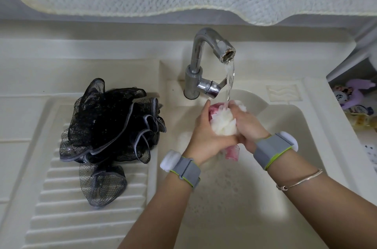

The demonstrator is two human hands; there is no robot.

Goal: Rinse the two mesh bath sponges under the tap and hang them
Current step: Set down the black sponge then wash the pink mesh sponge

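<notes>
Both hands — left hand [206, 134], right hand [247, 126] — clenched the pink-and-white sponge [223, 124] under the tap stream [230, 81] for flushing; the black sponge [110, 126] waited left of them.

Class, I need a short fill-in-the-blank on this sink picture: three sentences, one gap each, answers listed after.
1. Water from the tap falls on the pink and ____ sponge.
2. That sponge is squeezed in ____ hands: left hand, right hand.
3. The black sponge lies on the ribbed board, to the ____ of the tap.

Answers: white; both; left
</notes>
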